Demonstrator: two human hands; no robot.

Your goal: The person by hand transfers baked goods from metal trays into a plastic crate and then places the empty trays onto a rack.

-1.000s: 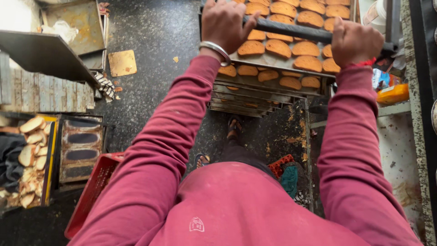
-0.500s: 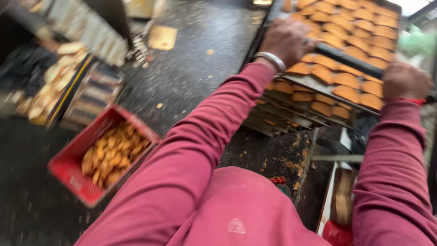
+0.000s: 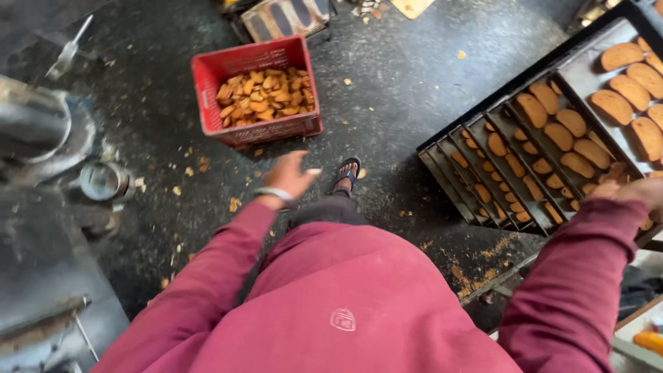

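The left hand (image 3: pixel 290 176) is free and holds nothing; its fingers are spread loose in the air above the dark, crumb-covered floor (image 3: pixel 414 90), and a silver metal bracelet (image 3: pixel 274 194) sits on the wrist; the picture is a little blurred there. The nearest thing in front of it is the red plastic crate (image 3: pixel 257 93), which stands on the floor and is filled with small golden-brown rusk pieces (image 3: pixel 264 95); the hand is apart from the crate, not touching it. Just beside the hand, lower, one foot in a dark sandal (image 3: pixel 347 173) stands on the floor.

The right hand (image 3: pixel 639 193) is at the right edge of the view, at the near side of the top dark metal baking tray (image 3: pixel 587 69); whether its fingers are closed on the tray rim I cannot tell, because they are half out of view. This tray carries rows of oval toasted bread slices (image 3: pixel 625 90); under it, more trays of the same kind (image 3: pixel 483 166) with smaller slices are stacked like steps in a rack. Both arms wear maroon long sleeves (image 3: pixel 207 290). At the left side stands grey metal machinery (image 3: pixel 41 138).
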